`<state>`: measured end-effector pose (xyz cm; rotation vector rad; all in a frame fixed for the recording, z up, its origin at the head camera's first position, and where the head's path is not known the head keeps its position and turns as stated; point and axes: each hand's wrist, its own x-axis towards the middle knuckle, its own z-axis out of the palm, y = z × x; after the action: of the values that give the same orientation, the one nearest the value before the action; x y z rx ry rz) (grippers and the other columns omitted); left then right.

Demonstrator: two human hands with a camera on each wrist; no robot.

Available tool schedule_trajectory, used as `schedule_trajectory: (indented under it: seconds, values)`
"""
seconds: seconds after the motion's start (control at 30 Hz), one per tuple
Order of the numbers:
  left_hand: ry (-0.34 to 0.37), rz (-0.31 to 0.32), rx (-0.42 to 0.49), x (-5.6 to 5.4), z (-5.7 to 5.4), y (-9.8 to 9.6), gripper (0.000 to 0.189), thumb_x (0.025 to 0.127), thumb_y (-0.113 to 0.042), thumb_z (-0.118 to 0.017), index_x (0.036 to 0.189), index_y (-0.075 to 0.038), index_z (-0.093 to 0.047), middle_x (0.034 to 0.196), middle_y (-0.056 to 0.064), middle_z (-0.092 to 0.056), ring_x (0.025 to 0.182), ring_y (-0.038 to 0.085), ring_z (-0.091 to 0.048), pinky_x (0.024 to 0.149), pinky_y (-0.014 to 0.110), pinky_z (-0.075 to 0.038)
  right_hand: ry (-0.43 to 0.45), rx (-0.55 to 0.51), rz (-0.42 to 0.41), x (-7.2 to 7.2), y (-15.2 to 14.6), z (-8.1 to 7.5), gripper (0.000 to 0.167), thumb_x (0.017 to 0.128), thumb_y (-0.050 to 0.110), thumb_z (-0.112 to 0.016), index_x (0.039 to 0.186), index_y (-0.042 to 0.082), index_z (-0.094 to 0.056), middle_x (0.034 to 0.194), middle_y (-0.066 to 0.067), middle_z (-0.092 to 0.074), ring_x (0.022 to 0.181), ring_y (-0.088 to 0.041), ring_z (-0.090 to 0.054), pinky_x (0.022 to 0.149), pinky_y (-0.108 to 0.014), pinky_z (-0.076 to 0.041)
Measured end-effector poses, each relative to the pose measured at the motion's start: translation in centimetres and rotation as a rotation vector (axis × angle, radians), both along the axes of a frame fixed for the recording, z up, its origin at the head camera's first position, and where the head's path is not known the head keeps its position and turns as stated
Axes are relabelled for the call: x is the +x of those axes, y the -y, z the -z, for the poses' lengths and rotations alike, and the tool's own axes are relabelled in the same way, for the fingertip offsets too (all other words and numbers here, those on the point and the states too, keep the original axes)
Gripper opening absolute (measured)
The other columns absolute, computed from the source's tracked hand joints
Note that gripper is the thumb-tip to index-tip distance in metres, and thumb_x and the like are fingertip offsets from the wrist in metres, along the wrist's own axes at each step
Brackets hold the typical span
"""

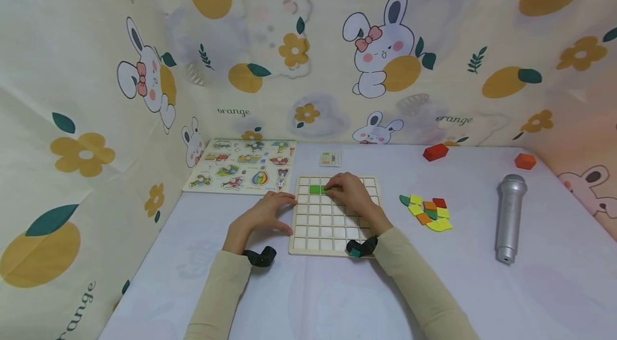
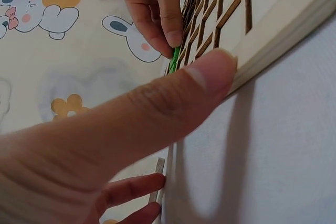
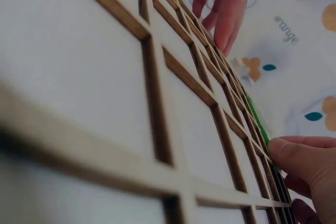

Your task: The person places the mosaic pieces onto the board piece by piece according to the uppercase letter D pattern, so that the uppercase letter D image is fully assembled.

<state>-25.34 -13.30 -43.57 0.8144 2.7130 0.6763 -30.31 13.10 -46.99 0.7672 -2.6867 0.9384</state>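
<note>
A wooden grid board (image 1: 313, 220) with square cells lies on the table between the hands. In its upper left part sits a green tile (image 1: 315, 189). My right hand (image 1: 352, 194) reaches over the board and pinches another green tile (image 1: 323, 189) right beside the first one, with thumb and fingertips low over the cells. Along the board's left edge, my left hand (image 1: 265, 214) has its fingers extended, the thumb (image 2: 210, 74) at the edge in the left wrist view. Green shows at the right fingertips (image 3: 278, 148) in the right wrist view.
Right of the board lies a cluster of yellow, orange, red and green tiles (image 1: 429, 212). A silver microphone (image 1: 511, 217) and two red blocks (image 1: 435, 152) are farther right. Behind the board are a small patterned card (image 1: 330, 159) and, to the left, a picture puzzle board (image 1: 241, 166).
</note>
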Motion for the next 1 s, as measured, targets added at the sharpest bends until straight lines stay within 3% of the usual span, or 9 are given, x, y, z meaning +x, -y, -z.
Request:
schedule_trajectory:
  seconds: [0.13, 0.27, 0.47, 0.63, 0.8, 0.9, 1.0]
  values:
    - [-0.001, 0.003, 0.004, 0.0, 0.1, 0.0, 0.073, 0.064, -0.032, -0.085, 0.127, -0.009, -0.056, 0.139, 0.006, -0.046, 0.126, 0.026, -0.035, 0.108, 0.042, -0.029, 0.016, 0.000, 0.003, 0.0, 0.0, 0.2, 0.010, 0.083, 0.017, -0.070, 0.091, 0.013, -0.075, 0.098, 0.000, -0.068, 0.091, -0.019, -0.057, 0.082, -0.036, -0.049]
    - [-0.006, 0.008, 0.009, 0.0, 0.2, 0.0, 0.073, 0.064, -0.032, -0.085, 0.127, -0.008, -0.057, 0.139, 0.006, -0.047, 0.127, 0.026, -0.035, 0.108, 0.042, -0.029, 0.029, -0.014, -0.044, 0.1, -0.3, 0.1, 0.012, 0.084, 0.014, -0.069, 0.095, 0.011, -0.074, 0.102, -0.002, -0.065, 0.093, -0.020, -0.055, 0.081, -0.037, -0.048]
    - [-0.022, 0.017, 0.004, -0.1, 0.3, 0.0, 0.073, 0.064, -0.032, -0.085, 0.126, -0.007, -0.057, 0.138, 0.007, -0.047, 0.127, 0.027, -0.036, 0.110, 0.043, -0.026, -0.014, -0.044, -0.110, 0.6, -1.6, -0.6, 0.021, 0.085, 0.010, -0.068, 0.106, 0.006, -0.069, 0.103, -0.007, -0.063, 0.093, -0.023, -0.056, 0.078, -0.038, -0.050]
    - [-0.029, 0.017, -0.006, -0.1, 0.4, 0.1, 0.073, 0.064, -0.034, -0.084, 0.127, -0.008, -0.056, 0.139, 0.007, -0.047, 0.128, 0.027, -0.036, 0.113, 0.044, -0.021, -0.062, -0.086, -0.118, 1.3, -4.0, -1.1, 0.022, 0.083, 0.007, -0.068, 0.105, 0.002, -0.068, 0.103, -0.008, -0.062, 0.094, -0.025, -0.056, 0.078, -0.040, -0.052]
    - [-0.035, 0.016, 0.001, -0.1, 0.4, 0.2, 0.073, 0.064, -0.033, -0.085, 0.126, -0.008, -0.056, 0.139, 0.007, -0.047, 0.128, 0.027, -0.036, 0.112, 0.044, -0.023, -0.025, -0.069, -0.042, 2.1, -7.2, -2.1, 0.020, 0.083, 0.007, -0.069, 0.103, 0.003, -0.069, 0.102, -0.009, -0.061, 0.097, -0.027, -0.055, 0.083, -0.046, -0.050]
    - [-0.034, 0.015, -0.004, -0.2, 0.5, 0.2, 0.073, 0.064, -0.034, -0.085, 0.127, -0.009, -0.056, 0.139, 0.006, -0.046, 0.128, 0.027, -0.035, 0.110, 0.042, -0.027, 0.071, -0.047, 0.035, 2.8, -9.3, -2.8, 0.021, 0.085, 0.011, -0.067, 0.106, 0.007, -0.069, 0.106, -0.007, -0.060, 0.102, -0.026, -0.053, 0.089, -0.049, -0.048]
    - [-0.032, 0.017, -0.011, -0.2, 0.5, 0.1, 0.074, 0.064, -0.034, -0.084, 0.127, -0.009, -0.056, 0.139, 0.005, -0.046, 0.129, 0.026, -0.035, 0.110, 0.042, -0.028, 0.112, -0.015, 0.094, 3.4, -11.4, -3.0, 0.022, 0.086, 0.012, -0.067, 0.108, 0.009, -0.068, 0.108, -0.007, -0.060, 0.104, -0.026, -0.053, 0.090, -0.049, -0.048]
